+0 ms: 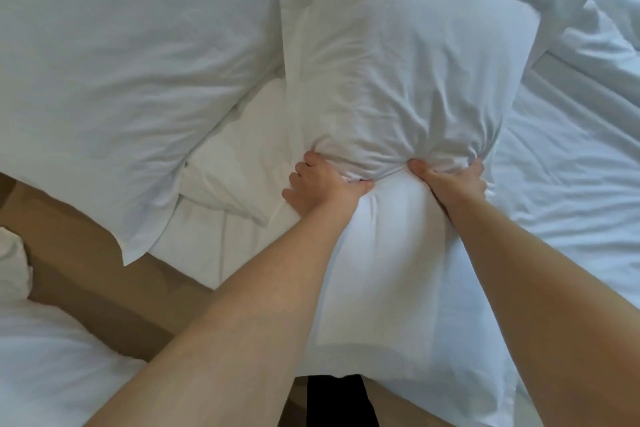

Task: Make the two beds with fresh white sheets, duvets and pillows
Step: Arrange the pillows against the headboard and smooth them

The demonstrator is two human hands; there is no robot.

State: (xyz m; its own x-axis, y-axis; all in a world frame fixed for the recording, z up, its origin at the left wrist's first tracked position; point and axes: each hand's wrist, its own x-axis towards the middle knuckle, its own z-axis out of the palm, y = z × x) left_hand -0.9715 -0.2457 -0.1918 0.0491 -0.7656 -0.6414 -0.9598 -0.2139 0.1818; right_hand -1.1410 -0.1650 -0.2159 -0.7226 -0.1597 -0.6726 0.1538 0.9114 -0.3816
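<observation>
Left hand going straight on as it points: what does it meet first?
The pillow itself: the left hand grips its bunched fabric and points into its bulk. What lies behind it is hidden.

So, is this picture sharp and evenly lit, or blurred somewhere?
Head view: soft, even light, no glare, only faint shadows in the folds of the plump white fabric pillow; its part below the left hand and right hand looks smeared.

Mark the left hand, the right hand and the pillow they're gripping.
left hand (322, 186): head view, on the back of the hand.
right hand (455, 180): head view, on the back of the hand.
pillow (408, 59): head view, on the puffed part above both hands.
</observation>
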